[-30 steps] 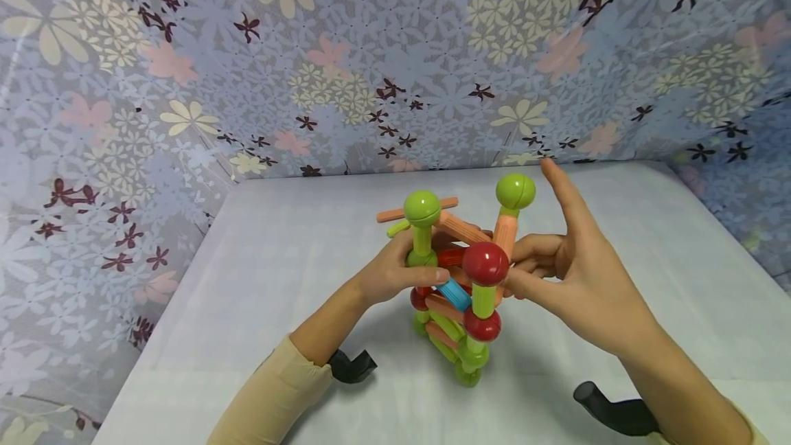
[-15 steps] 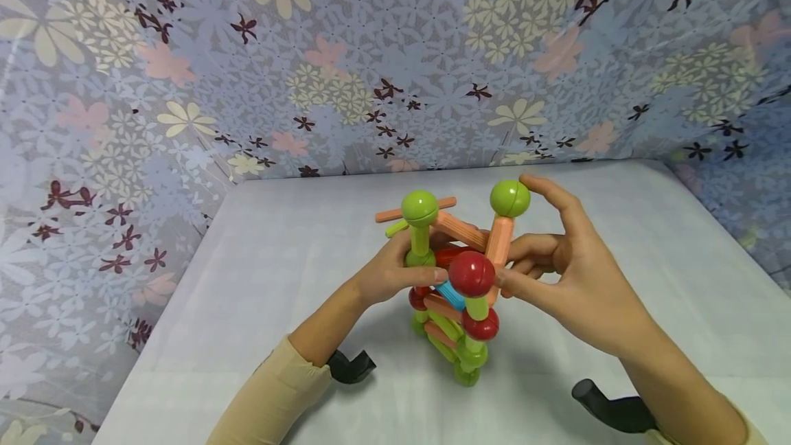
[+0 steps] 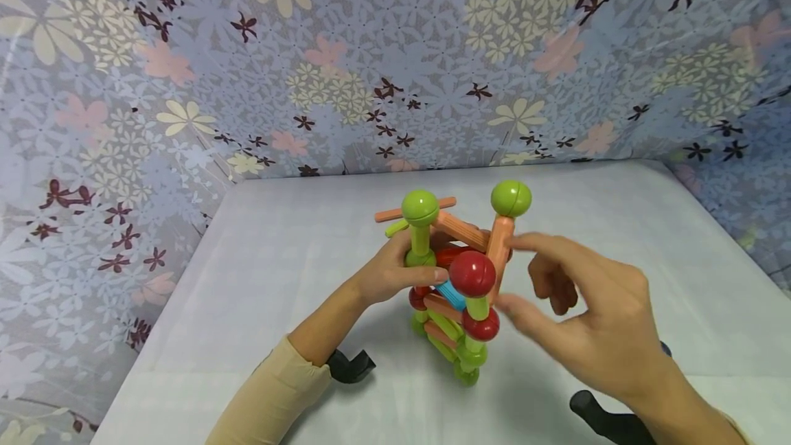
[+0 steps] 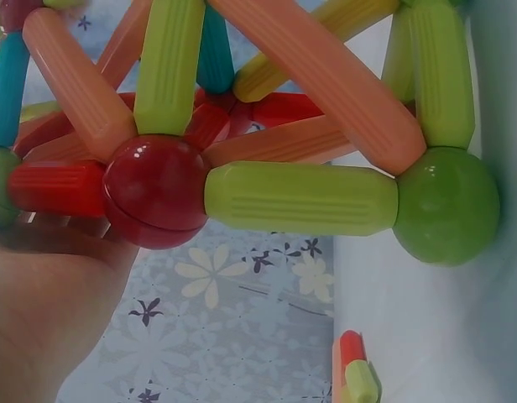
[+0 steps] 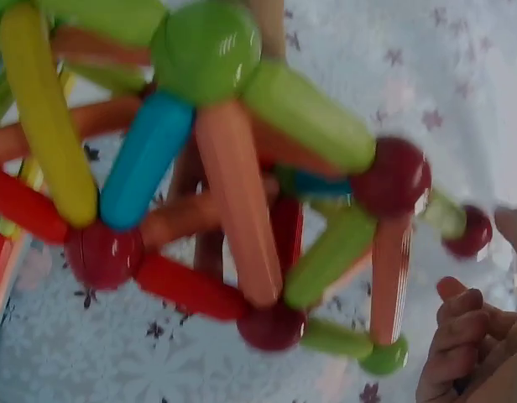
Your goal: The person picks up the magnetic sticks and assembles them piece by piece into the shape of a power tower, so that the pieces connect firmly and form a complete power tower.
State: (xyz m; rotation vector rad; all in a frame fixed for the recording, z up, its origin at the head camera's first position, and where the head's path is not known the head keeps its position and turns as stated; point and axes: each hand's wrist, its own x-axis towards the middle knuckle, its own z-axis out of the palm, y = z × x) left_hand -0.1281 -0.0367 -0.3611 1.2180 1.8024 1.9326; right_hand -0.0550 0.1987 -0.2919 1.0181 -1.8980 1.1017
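A tall structure of magnetic sticks and balls stands on the table in the head view. At its top are a left green ball [image 3: 420,208], a right green ball [image 3: 511,198] and a front red ball [image 3: 472,274]. My left hand [image 3: 395,270] holds the structure from the left, thumb across the front near a blue stick [image 3: 451,294]; its other fingers are mostly hidden behind. My right hand [image 3: 593,314] is beside an upright orange stick [image 3: 499,246], thumb and index finger spread. The right wrist view shows this hand [image 5: 477,344] apart from the structure.
Behind the structure lie a loose orange stick [image 3: 388,215] and a lime stick [image 3: 397,227]. Black curved pieces [image 3: 351,368] are at both forearms. A flowered cloth [image 3: 346,74] rises behind the white table [image 3: 278,246].
The front red ball has tilted left under my right hand. That hand then left the upper balls and moved down and right. My left hand has kept its hold.
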